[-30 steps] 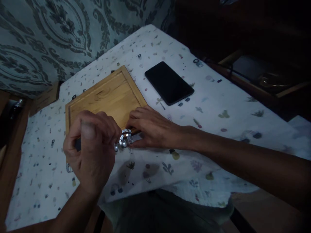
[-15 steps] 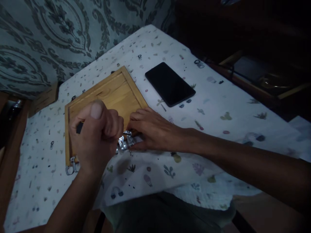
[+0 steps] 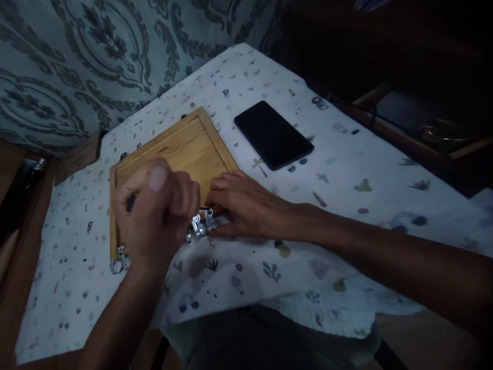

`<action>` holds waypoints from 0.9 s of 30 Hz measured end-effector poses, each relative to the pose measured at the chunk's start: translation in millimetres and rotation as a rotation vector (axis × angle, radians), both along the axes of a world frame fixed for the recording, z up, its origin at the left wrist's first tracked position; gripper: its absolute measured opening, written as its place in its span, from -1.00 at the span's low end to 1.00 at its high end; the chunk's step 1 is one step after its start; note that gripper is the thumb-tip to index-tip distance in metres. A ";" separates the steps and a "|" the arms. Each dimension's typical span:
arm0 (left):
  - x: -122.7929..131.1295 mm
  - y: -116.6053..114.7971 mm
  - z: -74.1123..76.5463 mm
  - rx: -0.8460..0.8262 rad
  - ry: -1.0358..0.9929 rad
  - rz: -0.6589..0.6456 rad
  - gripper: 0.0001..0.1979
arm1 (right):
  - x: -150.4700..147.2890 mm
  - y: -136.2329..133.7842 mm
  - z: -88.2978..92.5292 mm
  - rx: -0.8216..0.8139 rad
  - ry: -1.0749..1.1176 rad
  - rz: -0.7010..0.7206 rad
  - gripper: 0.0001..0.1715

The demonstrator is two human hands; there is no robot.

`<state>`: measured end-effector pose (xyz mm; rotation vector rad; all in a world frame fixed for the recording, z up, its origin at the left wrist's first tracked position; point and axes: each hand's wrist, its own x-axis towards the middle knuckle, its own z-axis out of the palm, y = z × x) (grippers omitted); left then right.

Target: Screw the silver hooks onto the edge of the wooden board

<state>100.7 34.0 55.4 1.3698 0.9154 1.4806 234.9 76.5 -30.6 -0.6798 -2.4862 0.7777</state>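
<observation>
A wooden board with a raised rim lies flat on the table. Several shiny metal clips line its near edge, and another pair of metal clips sits at its near left corner. My left hand is a fist above the board, wrapped round a tool that looks like a screwdriver; only a bit of its dark handle shows. Most of the tool is hidden by the fingers. My right hand grips the board's near edge beside the clips, fingers on top and thumb below.
A black tablet or large phone lies to the right of the board. The patterned white tablecloth covers the table. A piece of brown cardboard stands at the far left, near the patterned wall.
The whole view has shifted slightly, so everything sits a little further right. Both hands keep nearly the same pose at the board's edge.
</observation>
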 end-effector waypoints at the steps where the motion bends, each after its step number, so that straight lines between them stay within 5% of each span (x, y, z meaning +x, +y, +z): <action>1: 0.0 -1.7 1.7 0.027 -0.029 0.064 -0.46 | 0.2 -0.2 0.4 -0.003 0.004 -0.001 -0.63; 9: 8.9 -6.7 -0.3 -0.004 -0.080 0.361 -0.56 | 0.4 -0.5 4.4 -0.019 -0.031 -0.008 -0.59; 27: 11.8 -8.0 -6.4 -0.035 -0.045 0.436 -0.54 | 1.4 -1.8 7.4 -0.040 -0.029 -0.009 -0.59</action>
